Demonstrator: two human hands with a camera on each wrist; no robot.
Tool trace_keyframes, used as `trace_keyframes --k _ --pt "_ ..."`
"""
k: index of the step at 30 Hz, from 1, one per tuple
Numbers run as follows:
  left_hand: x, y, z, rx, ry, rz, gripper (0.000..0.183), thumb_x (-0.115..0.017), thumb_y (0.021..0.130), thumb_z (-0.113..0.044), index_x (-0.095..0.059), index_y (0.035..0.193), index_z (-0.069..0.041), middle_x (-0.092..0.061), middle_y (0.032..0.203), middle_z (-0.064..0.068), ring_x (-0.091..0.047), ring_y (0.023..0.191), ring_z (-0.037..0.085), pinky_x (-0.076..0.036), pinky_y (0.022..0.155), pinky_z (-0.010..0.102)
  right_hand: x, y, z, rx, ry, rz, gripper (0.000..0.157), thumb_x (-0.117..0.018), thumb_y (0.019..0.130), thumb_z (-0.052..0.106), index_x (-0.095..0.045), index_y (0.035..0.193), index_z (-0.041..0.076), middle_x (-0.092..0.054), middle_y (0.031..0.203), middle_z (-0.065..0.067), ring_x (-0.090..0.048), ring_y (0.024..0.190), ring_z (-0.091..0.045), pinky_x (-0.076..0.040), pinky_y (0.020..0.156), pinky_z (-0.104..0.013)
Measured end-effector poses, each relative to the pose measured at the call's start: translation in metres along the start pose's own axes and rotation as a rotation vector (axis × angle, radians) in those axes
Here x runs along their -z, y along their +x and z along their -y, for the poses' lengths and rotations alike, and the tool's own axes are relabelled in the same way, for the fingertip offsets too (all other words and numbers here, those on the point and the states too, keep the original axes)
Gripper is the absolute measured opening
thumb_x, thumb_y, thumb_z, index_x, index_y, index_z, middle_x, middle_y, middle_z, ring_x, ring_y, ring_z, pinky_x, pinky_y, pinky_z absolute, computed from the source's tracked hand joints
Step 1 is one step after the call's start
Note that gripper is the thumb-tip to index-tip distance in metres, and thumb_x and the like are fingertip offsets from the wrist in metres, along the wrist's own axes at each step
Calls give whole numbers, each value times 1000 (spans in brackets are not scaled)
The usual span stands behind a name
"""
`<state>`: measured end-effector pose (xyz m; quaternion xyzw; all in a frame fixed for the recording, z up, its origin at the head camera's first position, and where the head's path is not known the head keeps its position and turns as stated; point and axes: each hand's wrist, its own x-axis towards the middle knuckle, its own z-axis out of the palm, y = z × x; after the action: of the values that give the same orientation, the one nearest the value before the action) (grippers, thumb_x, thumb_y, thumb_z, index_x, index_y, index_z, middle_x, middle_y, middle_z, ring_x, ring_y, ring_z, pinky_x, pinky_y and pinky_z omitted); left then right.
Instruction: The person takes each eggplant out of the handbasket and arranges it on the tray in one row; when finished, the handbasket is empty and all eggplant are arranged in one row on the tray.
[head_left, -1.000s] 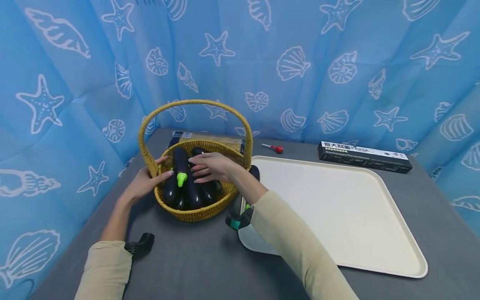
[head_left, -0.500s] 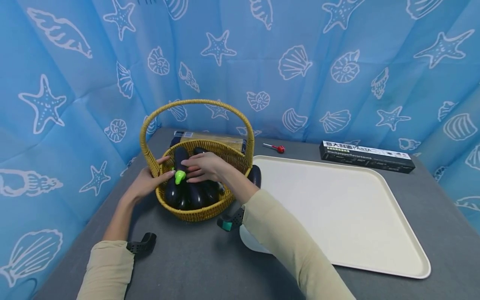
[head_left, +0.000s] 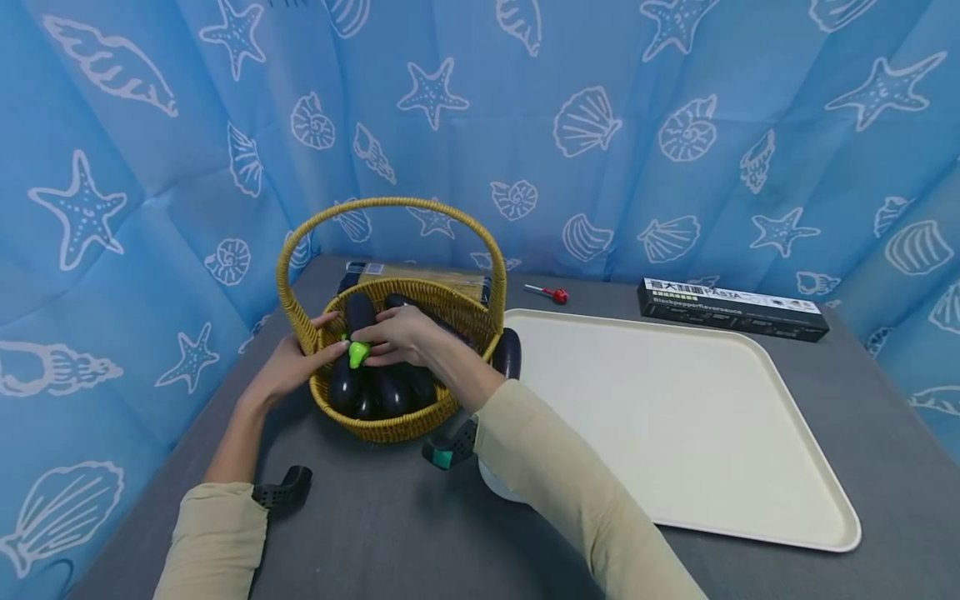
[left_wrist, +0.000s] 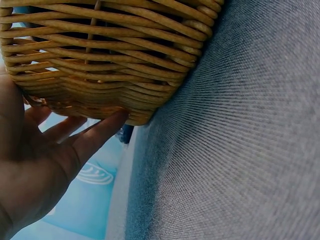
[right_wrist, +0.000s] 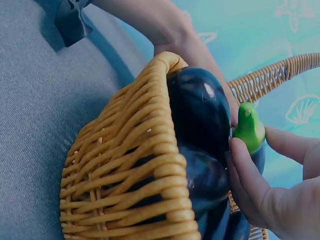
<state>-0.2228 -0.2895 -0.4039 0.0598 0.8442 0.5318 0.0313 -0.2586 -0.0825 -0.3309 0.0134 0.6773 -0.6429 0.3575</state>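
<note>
A yellow wicker basket (head_left: 390, 429) with a tall arched handle holds several dark purple eggplants (head_left: 393, 392). On top lies one eggplant (head_left: 360, 310) whose bright green cap (right_wrist: 250, 131) points toward me. My right hand (head_left: 405, 335) reaches in from the right and pinches this eggplant by its capped end, thumb and fingers on either side. At the basket's left side, my left hand (head_left: 294, 365) holds the rim, thumb over the inside. The left wrist view shows its fingers (left_wrist: 102, 134) against the woven outer wall.
Right of the basket lies a large cream tray (head_left: 660, 417). Another eggplant (head_left: 507, 352) sits between basket and tray. Behind are a packaged box (head_left: 427, 279), a red lollipop (head_left: 558, 295) and a black pasta box (head_left: 731, 310). A blue shell-patterned curtain (head_left: 480, 125) backs the table.
My right hand has moved left across the basket, from beside the top eggplant to its green-capped end, and now pinches it. The left hand stays on the rim.
</note>
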Motion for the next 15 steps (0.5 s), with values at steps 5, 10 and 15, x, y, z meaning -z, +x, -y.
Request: trace_keyframes --k 5,10,15 --pt "0 0 0 -8 8 7 71 -60 95 -30 -23 152 -9 -25 150 26 -31 132 43 -34 100 57 1 -1 1 -12 -3 -8 64 -69 88 5 -37 145 4 -55 112 -17 -59 100 -28 -56 74 -33" --pt "0 2 0 -2 24 8 72 -60 96 -32 -22 152 -8 -23 150 27 -32 131 45 -34 100 58 8 -2 -1 -6 11 24 62 -66 89 3 -38 145 5 -55 112 -15 -59 101 -28 -55 76 -35" --pt "1 1 0 -4 20 14 72 -59 96 -31 -21 152 -7 -22 151 27 -31 131 45 -34 100 58 17 -10 -6 29 32 110 62 -65 90 1 -37 146 7 -55 115 -13 -59 101 -27 -54 79 -37"
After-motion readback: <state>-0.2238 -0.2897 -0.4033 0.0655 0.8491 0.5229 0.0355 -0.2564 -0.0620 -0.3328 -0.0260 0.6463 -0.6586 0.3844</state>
